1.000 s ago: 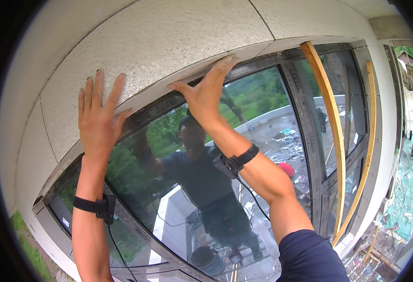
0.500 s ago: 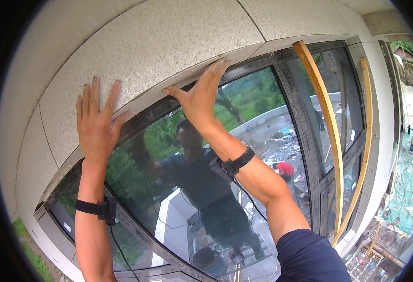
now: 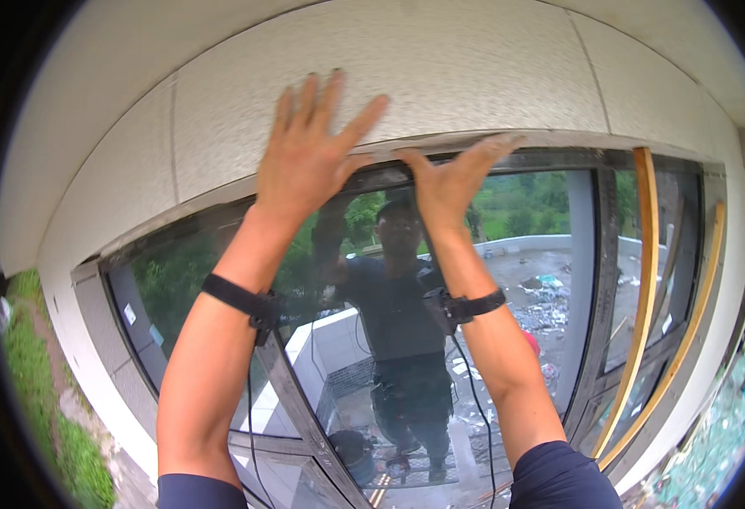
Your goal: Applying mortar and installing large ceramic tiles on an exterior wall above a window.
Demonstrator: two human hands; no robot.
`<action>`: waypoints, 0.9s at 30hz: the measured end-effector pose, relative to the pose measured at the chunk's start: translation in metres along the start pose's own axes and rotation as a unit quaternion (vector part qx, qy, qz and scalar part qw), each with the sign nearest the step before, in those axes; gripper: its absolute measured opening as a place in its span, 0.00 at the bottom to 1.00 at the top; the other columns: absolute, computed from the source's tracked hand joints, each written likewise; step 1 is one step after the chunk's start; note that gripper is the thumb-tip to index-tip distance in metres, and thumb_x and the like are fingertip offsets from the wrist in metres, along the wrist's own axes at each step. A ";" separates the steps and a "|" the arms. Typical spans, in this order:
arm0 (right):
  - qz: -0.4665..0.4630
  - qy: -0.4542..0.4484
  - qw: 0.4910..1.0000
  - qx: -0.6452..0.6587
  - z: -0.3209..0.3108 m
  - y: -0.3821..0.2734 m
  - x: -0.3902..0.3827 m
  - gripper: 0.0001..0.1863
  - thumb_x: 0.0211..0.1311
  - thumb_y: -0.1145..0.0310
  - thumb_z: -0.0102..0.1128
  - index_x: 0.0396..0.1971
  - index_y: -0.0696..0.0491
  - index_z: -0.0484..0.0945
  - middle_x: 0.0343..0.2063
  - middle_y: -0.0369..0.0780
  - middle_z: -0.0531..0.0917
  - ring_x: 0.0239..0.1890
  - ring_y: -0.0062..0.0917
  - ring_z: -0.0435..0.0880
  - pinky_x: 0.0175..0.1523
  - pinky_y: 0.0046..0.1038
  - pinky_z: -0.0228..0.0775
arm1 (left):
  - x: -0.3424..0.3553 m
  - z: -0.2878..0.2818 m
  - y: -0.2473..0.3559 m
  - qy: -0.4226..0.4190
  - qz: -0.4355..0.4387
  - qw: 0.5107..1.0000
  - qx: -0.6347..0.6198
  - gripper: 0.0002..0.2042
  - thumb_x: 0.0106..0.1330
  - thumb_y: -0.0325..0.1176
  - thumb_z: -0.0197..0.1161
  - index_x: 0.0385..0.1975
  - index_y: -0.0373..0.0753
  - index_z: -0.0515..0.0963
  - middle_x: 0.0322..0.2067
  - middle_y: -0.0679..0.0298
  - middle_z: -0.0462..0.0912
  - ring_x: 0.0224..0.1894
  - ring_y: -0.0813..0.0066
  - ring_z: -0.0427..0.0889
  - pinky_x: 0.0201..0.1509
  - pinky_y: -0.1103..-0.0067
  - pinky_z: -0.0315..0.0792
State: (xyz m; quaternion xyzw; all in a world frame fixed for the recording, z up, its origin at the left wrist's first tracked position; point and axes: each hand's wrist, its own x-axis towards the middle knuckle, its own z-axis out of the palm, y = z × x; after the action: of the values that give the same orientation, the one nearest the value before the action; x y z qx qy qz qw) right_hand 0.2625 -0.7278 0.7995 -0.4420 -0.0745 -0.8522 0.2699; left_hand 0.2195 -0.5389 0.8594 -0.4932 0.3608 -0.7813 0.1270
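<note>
My bare forearms point(image 3: 207, 373) rise from short dark-blue fabric sleeves point(image 3: 563, 477), elbows bent. My left hand point(image 3: 300, 174), slightly blurred, shows its back, fingers straight upward and index spread apart. My right hand point(image 3: 450, 191) slants its fingers up and rightward. Thumbs extend toward each other, tips apart.

- We wear short navy sleeves, the left sleeve point(image 3: 198, 490) and right sleeve point(image 3: 563, 479) both ending on the upper arm.
- Our left forearm carries a wide black strap point(image 3: 226, 291) with a dark, boxy module point(image 3: 264, 317).
- Our right forearm has a matching black band point(image 3: 483, 303) and black housing point(image 3: 443, 309).
- A thin black left cable point(image 3: 250, 416) and right cable point(image 3: 480, 399) hang from these units.
- Our left hand point(image 3: 300, 174) and right hand point(image 3: 453, 191) are bare.
</note>
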 end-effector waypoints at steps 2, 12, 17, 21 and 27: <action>0.038 -0.003 0.999 -0.014 0.001 -0.002 0.000 0.76 0.32 0.49 0.81 0.61 0.78 0.29 0.64 0.71 0.29 0.69 0.60 0.26 0.73 0.47 0.26 | -0.006 0.000 -0.007 -0.008 -0.003 1.000 0.002 0.38 0.46 0.47 0.70 0.63 0.58 0.66 0.63 0.55 0.66 0.64 0.53 0.65 0.66 0.58 0.61; 0.068 0.008 0.998 0.006 0.004 0.000 0.001 0.74 0.35 0.56 0.81 0.63 0.74 0.26 0.66 0.65 0.27 0.71 0.52 0.23 0.73 0.43 0.20 | -0.032 0.003 -0.036 0.048 -0.025 0.998 0.009 0.41 0.42 0.49 0.72 0.62 0.58 0.67 0.60 0.58 0.70 0.62 0.59 0.69 0.64 0.62 0.65; 0.031 0.008 0.999 -0.010 0.008 0.018 0.000 0.73 0.37 0.54 0.80 0.64 0.74 0.27 0.67 0.63 0.27 0.72 0.50 0.24 0.73 0.44 0.20 | -0.033 0.009 -0.036 0.065 -0.031 0.997 0.012 0.39 0.42 0.51 0.72 0.61 0.58 0.68 0.59 0.55 0.70 0.61 0.56 0.70 0.64 0.62 0.65; 0.025 0.023 0.999 -0.034 0.006 0.023 0.002 0.71 0.39 0.53 0.79 0.64 0.75 0.30 0.67 0.63 0.29 0.72 0.50 0.25 0.73 0.44 0.21 | -0.032 0.009 -0.034 0.102 -0.023 0.994 -0.007 0.37 0.43 0.52 0.71 0.59 0.57 0.70 0.57 0.54 0.72 0.59 0.54 0.71 0.63 0.60 0.65; 0.018 0.037 0.999 0.003 0.013 0.015 0.000 0.70 0.40 0.53 0.79 0.64 0.73 0.31 0.68 0.62 0.31 0.72 0.47 0.26 0.73 0.43 0.20 | -0.037 0.013 -0.037 0.123 -0.030 0.992 -0.004 0.36 0.42 0.52 0.71 0.57 0.57 0.72 0.56 0.54 0.73 0.59 0.55 0.71 0.63 0.60 0.65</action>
State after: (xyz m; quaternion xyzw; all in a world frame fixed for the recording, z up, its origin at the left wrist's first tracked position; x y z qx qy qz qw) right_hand 0.2801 -0.7352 0.8055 -0.4107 -0.0590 -0.8626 0.2895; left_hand 0.2543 -0.4977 0.8629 -0.4044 0.3620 -0.8380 0.0566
